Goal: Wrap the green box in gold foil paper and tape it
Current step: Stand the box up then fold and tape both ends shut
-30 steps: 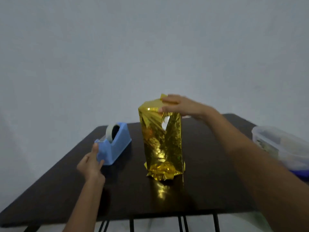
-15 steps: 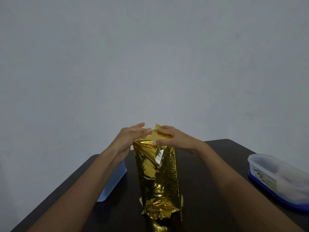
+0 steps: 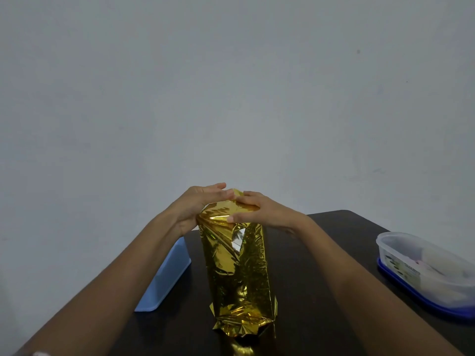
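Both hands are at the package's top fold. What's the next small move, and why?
Likely sweep the left hand, fingers straight, across the crumpled top flap of the upright gold-foil-wrapped box while the right hand grips it; the flap looks puffed and loose.

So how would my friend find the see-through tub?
Start at the dark table. A tall gold foil parcel stands mid-table; look right of it, by the table's edge. The tub there is long clear plastic on a dark blue base, unlike the solid pale blue block on the left.

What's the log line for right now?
left hand: presses foil top | right hand: grips foil top | wrapped box: upright on table
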A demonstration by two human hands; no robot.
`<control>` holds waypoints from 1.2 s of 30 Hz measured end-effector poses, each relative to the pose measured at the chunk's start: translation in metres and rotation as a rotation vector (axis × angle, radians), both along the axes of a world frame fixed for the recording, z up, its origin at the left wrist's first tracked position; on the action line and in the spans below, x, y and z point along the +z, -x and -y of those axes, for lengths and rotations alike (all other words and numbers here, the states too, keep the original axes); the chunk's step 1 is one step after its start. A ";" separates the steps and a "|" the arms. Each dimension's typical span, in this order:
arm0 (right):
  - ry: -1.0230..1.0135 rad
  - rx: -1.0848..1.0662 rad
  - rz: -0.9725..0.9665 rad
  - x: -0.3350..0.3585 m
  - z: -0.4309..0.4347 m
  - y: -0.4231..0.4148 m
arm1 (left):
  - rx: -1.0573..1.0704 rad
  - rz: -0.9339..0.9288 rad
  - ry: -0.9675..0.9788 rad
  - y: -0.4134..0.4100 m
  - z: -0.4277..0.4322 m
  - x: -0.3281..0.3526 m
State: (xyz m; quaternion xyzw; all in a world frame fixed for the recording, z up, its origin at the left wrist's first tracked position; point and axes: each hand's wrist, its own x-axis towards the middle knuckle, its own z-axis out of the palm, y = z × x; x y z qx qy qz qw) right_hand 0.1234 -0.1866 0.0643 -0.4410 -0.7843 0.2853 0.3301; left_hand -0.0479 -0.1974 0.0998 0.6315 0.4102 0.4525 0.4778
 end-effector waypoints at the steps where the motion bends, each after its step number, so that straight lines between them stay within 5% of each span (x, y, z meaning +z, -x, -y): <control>1: 0.002 0.006 -0.001 -0.001 -0.001 -0.001 | -0.005 -0.004 0.008 -0.001 -0.001 0.000; 36: 0.002 0.042 -0.066 -0.005 -0.006 0.004 | -0.006 -0.057 0.003 0.000 -0.011 -0.014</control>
